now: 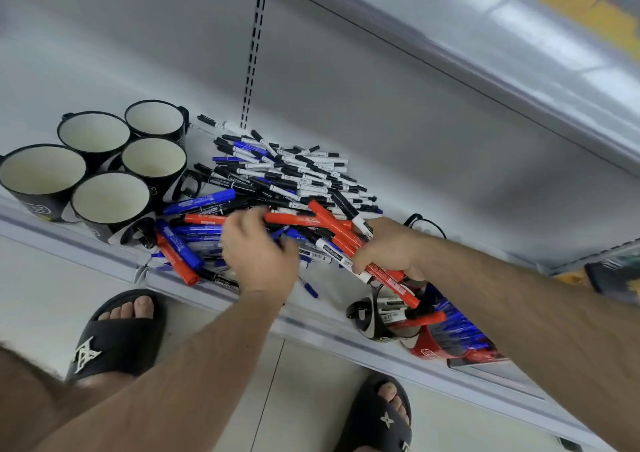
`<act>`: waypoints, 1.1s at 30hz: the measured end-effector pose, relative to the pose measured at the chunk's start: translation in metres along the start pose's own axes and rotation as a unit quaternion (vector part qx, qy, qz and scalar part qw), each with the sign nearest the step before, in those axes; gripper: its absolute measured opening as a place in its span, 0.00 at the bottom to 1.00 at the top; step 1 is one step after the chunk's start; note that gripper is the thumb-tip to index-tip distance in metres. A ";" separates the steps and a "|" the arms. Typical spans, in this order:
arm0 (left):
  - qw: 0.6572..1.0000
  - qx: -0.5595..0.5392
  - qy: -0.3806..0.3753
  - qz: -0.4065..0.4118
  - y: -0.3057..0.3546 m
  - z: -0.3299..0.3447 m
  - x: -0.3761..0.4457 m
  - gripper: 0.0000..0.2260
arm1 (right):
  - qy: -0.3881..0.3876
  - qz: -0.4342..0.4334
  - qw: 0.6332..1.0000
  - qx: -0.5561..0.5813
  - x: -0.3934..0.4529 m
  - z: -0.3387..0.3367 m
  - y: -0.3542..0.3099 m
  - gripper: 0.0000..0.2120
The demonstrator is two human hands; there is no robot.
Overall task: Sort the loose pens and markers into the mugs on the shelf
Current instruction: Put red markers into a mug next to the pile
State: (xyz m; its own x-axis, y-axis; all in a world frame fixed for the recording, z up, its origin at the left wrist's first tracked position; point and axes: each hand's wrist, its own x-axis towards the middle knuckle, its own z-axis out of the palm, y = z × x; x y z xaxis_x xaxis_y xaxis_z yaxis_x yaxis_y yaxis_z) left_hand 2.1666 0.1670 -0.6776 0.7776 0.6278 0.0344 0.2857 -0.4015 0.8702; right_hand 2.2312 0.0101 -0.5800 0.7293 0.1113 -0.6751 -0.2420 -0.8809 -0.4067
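While right hand [382,249] clamps red marker bundle [349,240], left hand [258,249] digs pile [287,178] at 12 o'clock, fingers curled, grip unclear. Markers light, stiff, slick; grab mid-barrel.

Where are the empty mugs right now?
In the head view, the five empty mugs are clustered at the shelf's left end, just left of the marker pile.

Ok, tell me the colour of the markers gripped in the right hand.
Mostly red markers, seen in the head view.
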 end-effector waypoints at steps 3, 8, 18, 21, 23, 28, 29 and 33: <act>0.944 0.132 -0.145 0.265 0.009 0.005 0.009 0.31 | -0.019 0.005 1.000 -0.022 -0.008 -0.003 0.001 0.19; 0.927 0.067 -0.262 0.259 0.000 0.011 0.021 0.26 | -0.045 0.008 0.999 0.015 -0.018 0.001 0.009 0.20; 0.770 -0.455 -0.287 -0.343 0.028 -0.008 -0.006 0.12 | -0.054 -0.044 0.960 0.270 -0.038 0.009 0.019 0.08; 0.731 -0.456 -0.424 -0.279 0.057 -0.008 -0.039 0.24 | -0.037 -0.056 0.955 0.288 -0.050 0.023 0.009 0.11; 0.721 -0.456 -0.428 -0.298 0.070 -0.009 -0.045 0.19 | -0.005 -0.089 0.964 0.252 -0.055 0.033 0.000 0.10; 0.707 -0.473 -0.429 -0.303 0.075 -0.008 -0.042 0.23 | 0.068 -0.117 0.974 0.179 -0.068 0.037 -0.017 0.07; 0.710 -0.465 -0.436 -0.299 0.076 -0.009 -0.041 0.24 | 0.075 -0.110 0.979 0.155 -0.070 0.038 -0.018 0.10; 0.708 -0.474 -0.435 -0.290 0.075 -0.011 -0.040 0.16 | 0.092 -0.086 0.992 0.000 -0.081 0.037 -0.023 0.16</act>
State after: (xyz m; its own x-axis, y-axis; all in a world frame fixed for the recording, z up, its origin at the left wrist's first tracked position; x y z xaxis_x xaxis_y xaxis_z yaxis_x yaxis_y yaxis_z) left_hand 2.1507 0.1190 -0.6085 0.8518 -0.3116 -0.4212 0.5153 0.6435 0.5660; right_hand 2.1544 0.0384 -0.5389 0.8648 0.1743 -0.4709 -0.1034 -0.8559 -0.5067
